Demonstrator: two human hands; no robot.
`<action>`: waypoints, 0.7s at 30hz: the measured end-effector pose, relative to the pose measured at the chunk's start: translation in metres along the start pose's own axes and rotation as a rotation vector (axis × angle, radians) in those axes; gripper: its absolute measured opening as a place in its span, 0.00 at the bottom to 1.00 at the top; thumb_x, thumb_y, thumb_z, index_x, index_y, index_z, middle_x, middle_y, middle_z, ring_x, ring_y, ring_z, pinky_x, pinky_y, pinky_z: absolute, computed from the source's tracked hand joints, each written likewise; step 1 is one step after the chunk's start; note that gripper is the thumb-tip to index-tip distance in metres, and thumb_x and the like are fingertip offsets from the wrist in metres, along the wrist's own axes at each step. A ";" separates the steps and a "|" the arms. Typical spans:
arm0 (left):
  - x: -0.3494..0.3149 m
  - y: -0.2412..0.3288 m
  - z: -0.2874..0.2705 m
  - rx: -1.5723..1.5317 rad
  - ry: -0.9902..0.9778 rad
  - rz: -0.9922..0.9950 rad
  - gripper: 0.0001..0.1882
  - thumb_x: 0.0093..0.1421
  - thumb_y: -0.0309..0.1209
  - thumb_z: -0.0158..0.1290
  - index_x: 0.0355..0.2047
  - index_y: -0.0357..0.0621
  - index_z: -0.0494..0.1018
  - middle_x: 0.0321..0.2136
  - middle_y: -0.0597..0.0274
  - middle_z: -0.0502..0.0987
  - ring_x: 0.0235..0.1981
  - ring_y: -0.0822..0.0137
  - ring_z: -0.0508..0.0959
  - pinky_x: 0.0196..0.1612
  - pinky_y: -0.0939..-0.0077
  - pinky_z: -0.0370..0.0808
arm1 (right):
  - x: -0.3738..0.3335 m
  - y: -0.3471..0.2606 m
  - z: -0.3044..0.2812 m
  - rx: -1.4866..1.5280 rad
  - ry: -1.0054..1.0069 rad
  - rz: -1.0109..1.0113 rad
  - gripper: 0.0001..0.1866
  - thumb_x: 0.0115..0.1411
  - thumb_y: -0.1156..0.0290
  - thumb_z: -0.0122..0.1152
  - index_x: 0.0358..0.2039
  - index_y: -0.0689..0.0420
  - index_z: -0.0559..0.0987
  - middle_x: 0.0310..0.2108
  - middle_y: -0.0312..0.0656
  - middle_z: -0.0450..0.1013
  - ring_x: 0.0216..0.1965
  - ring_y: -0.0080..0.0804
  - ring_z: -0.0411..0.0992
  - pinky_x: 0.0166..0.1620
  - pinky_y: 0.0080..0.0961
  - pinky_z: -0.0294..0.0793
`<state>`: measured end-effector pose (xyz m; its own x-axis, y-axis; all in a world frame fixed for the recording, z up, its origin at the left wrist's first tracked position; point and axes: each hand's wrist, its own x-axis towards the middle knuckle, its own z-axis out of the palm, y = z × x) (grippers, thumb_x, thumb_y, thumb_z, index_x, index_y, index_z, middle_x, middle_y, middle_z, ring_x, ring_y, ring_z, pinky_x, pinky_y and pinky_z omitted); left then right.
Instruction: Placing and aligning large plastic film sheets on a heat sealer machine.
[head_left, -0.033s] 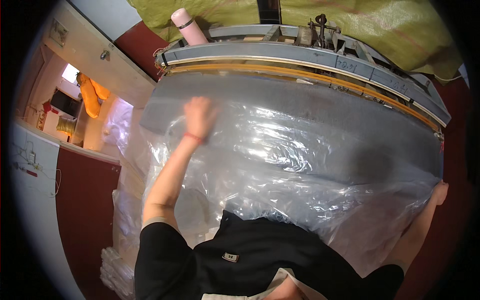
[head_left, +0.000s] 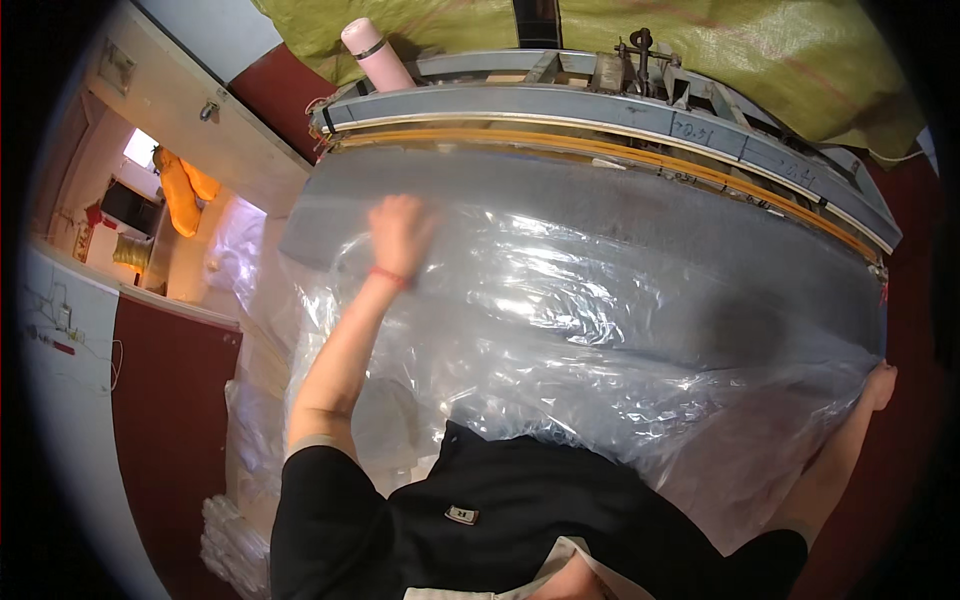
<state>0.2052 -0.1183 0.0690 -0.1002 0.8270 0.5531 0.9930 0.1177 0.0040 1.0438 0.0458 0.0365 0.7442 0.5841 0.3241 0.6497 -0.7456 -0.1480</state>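
1. Already, clear plastic film (head_left: 560, 285) lies spread across the grey tabletop (head_left: 420, 168); its near side remains creased.
2. The left hand (head_left: 398, 235) blurs over the tabletop's left, finger state indistinct; the right hand (head_left: 880, 387) apparently pinches film at the right edge.
3. Counted: two hands, one tabletop, one pink flask (head_left: 376, 55).

Clear plastic sheet (head_left: 555, 295), thin & glossy w/ bright streaky reflections, lies spread over the grey worktop (head_left: 450, 175), wrinkled thru the mid. Near portion hangs loose in crumpled folds past the front edge, incl. on the L; R side narrows into tight creases nr the worktop's R corner.
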 end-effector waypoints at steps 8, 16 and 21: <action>0.009 0.004 0.008 -0.179 0.008 -0.183 0.15 0.42 0.33 0.59 0.30 0.44 0.70 0.17 0.64 0.72 0.23 0.63 0.72 0.29 0.71 0.66 | 0.039 0.061 0.047 0.668 -0.110 -0.028 0.23 0.55 0.52 0.48 0.38 0.61 0.73 0.35 0.45 0.72 0.37 0.38 0.70 0.38 0.31 0.69; 0.007 -0.013 0.007 -0.268 -0.240 -0.329 0.22 0.44 0.36 0.54 0.41 0.46 0.68 0.33 0.53 0.74 0.35 0.53 0.74 0.38 0.63 0.70 | 0.062 0.112 0.016 1.425 -0.144 0.108 0.19 0.52 0.62 0.59 0.37 0.63 0.73 0.34 0.43 0.72 0.35 0.32 0.70 0.40 0.26 0.70; 0.018 -0.021 0.002 -0.273 -0.340 -0.217 0.14 0.45 0.36 0.53 0.32 0.45 0.72 0.30 0.56 0.74 0.33 0.54 0.73 0.37 0.63 0.69 | 0.080 0.143 -0.002 1.335 -0.371 0.033 0.20 0.55 0.55 0.52 0.37 0.61 0.75 0.34 0.41 0.72 0.35 0.29 0.69 0.40 0.24 0.68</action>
<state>0.1825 -0.1046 0.0778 -0.2764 0.9374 0.2117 0.9222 0.1967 0.3329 1.1960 -0.0143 0.0434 0.6224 0.7796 0.0695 0.1293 -0.0149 -0.9915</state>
